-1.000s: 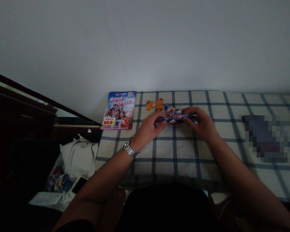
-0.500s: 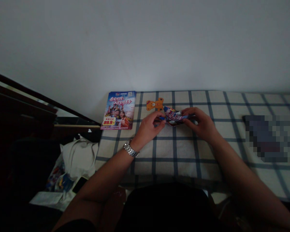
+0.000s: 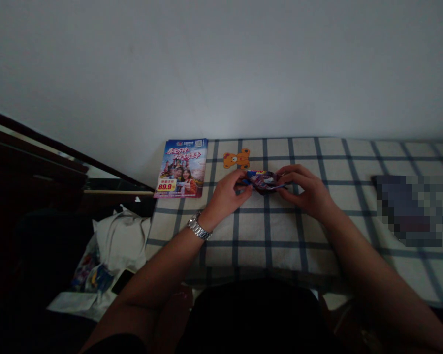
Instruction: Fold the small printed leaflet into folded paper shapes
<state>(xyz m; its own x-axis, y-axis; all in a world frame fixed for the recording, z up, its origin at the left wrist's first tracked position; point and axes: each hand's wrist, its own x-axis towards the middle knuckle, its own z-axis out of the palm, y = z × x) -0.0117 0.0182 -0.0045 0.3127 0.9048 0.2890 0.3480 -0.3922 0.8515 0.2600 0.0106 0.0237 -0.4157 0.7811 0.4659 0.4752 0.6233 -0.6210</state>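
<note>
A printed flyer (image 3: 263,181), folded and bent out of shape, is between my two hands above the checked cloth. My left hand (image 3: 229,191), with a metal watch (image 3: 199,227) on the wrist, pinches its left end. At its right end, the thumb and fingers of my right hand (image 3: 307,191) are closed on the paper. The flyer's colours are dark blue, red and white, with a bit of yellow at the top edge. Just beyond my left hand lies an orange bear cut-out (image 3: 237,159). A stack of colourful flyers (image 3: 180,169) rests on the left.
Blue-and-cream checked cloth (image 3: 280,246) covers the surface, which meets a pale wall (image 3: 243,69). At the right lies a dark pixelated object (image 3: 409,209). Below on the left are white bags (image 3: 120,238) and a dark phone-like object (image 3: 122,281).
The flyer's raised upper flap has come down, so it looks flatter and lower. My right hand's fingers have shifted slightly left along it. My left hand keeps nearly the same place.
</note>
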